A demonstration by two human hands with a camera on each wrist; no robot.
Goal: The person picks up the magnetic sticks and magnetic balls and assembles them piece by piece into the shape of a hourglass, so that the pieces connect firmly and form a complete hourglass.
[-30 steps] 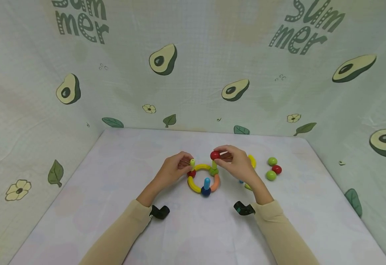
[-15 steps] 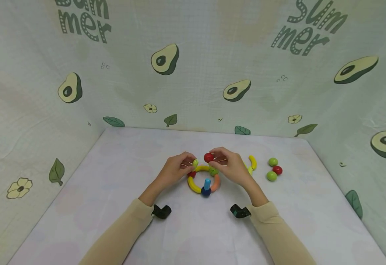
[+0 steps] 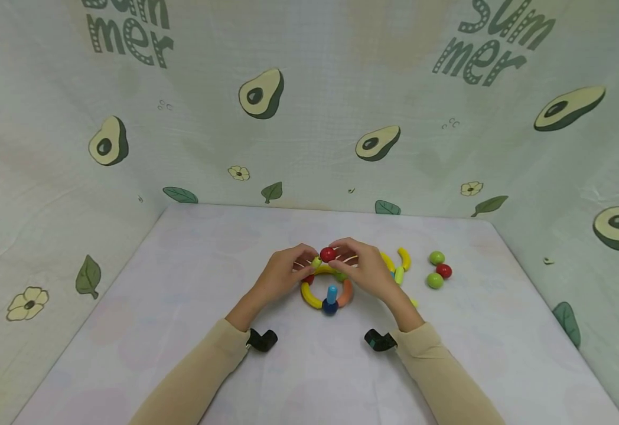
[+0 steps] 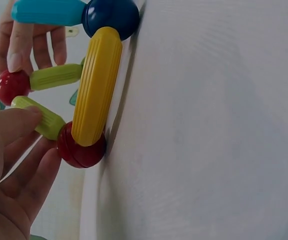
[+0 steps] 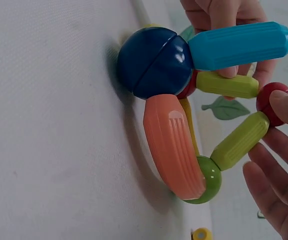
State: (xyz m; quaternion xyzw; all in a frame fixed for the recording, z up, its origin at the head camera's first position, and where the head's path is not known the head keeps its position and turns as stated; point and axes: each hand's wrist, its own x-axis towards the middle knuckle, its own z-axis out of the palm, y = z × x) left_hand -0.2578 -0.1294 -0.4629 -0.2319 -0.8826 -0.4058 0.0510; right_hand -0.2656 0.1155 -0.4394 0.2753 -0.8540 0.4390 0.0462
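A ring of curved sticks and balls lies on the table between both hands. My left hand (image 3: 283, 271) pinches a light green stick (image 4: 46, 120) that leans inward from a dark red ball (image 4: 81, 150). My right hand (image 3: 367, 270) holds a glossy red ball (image 3: 328, 254) at the upper end of another light green stick (image 5: 241, 141), which rises from a green ball (image 5: 212, 179). The left stick's tip is right at the held red ball. At the ring's near side, a blue stick (image 3: 332, 293) stands up from a dark blue ball (image 3: 330, 307).
Yellow (image 4: 98, 85) and orange (image 5: 174, 145) curved sticks form the ring's sides. Right of it lie a yellow curved stick (image 3: 404, 258), a light green stick (image 3: 398, 275) and other pieces partly behind the right hand. Farther right sit a red ball (image 3: 444, 271) and two green balls (image 3: 435, 280).
My right hand has moved left with the red ball, tilting its stick inward. My left hand has tipped its green stick right, so the stick's top and the ball have come together.
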